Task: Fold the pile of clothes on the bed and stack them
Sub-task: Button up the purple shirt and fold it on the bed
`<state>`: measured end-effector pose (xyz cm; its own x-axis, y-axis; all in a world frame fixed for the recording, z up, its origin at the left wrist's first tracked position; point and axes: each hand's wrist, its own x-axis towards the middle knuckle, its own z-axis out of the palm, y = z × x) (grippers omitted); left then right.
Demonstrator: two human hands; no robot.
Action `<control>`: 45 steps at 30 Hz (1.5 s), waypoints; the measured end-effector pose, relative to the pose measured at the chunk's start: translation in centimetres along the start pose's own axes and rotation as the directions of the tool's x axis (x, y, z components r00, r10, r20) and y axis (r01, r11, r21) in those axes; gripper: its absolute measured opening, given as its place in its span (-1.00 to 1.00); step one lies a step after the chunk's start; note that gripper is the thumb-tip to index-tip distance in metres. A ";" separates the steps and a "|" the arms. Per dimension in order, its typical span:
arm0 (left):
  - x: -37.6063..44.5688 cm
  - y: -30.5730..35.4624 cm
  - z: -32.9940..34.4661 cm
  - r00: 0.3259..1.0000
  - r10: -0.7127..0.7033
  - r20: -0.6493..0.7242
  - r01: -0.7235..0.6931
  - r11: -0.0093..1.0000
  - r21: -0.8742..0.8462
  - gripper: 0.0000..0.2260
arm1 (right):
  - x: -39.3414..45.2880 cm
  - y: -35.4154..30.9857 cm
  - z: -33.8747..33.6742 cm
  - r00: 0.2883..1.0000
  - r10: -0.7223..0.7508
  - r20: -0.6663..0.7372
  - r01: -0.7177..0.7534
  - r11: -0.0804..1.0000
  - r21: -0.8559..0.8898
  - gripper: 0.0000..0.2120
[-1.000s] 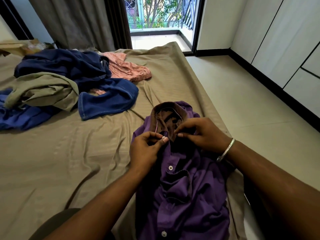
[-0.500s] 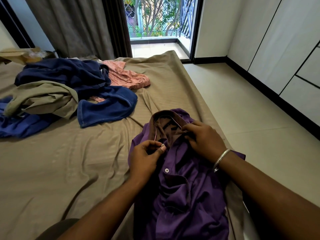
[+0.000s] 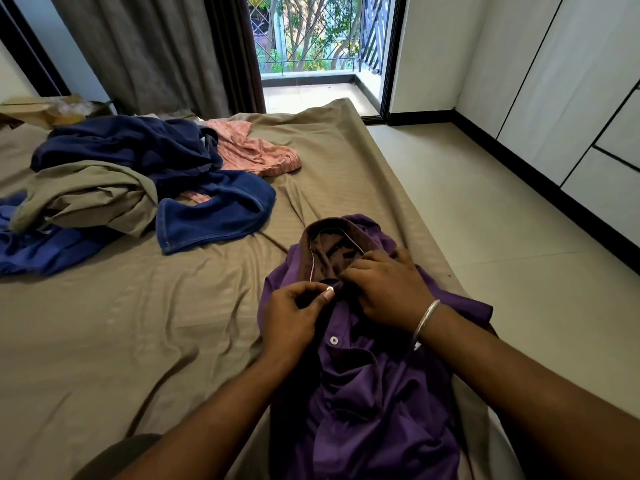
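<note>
**Top button nearly fastened on the purple shirt**

Both hands have drawn closer at the collar since the earlier frame, the right sliding down from the collar's edge to the placket. That suggests the top button is being worked through its hole, a preparation before any fold begins.

The left hand (image 3: 294, 320) is curled, thumb and forefinger pinching the small white button (image 3: 329, 289) with its strip of cloth. The right hand (image 3: 388, 289) is also curled, fingers gripping the opposite edge just below the brown collar (image 3: 329, 244). The purple shirt (image 3: 374, 403) lies face up at the near right edge of the bed (image 3: 138, 341). The unfolded pile (image 3: 138, 181) waits well apart at far left; no stack is visible.
</note>
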<state>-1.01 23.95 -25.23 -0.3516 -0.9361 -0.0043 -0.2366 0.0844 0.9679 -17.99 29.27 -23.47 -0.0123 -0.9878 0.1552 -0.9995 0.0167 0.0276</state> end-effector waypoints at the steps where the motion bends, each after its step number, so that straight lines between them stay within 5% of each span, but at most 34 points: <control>1: 0.0 0.0 0.0 1.000 -0.003 0.000 0.003 1.000 -0.009 -0.94 | 0.0 0.2 0.1 0.999 -0.013 0.033 0.012 0.999 0.030 -0.72; 14: 0.3 -0.4 0.0 0.999 0.036 0.001 -0.036 0.999 0.002 -0.92 | -0.3 1.9 -1.1 0.977 -0.194 -0.091 0.213 0.843 0.495 -0.90; 45: 1.1 -1.1 -0.3 0.982 -0.010 0.186 0.044 0.983 -0.178 -0.88 | -0.3 1.3 -0.9 0.939 -0.211 -0.270 0.328 0.779 0.534 -0.83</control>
<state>-0.87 22.73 -26.26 -0.5117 -0.8570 -0.0608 -0.0871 -0.0187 0.9960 -19.22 29.72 -22.64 0.2075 -0.8898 0.4065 -0.7984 -0.3941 -0.4552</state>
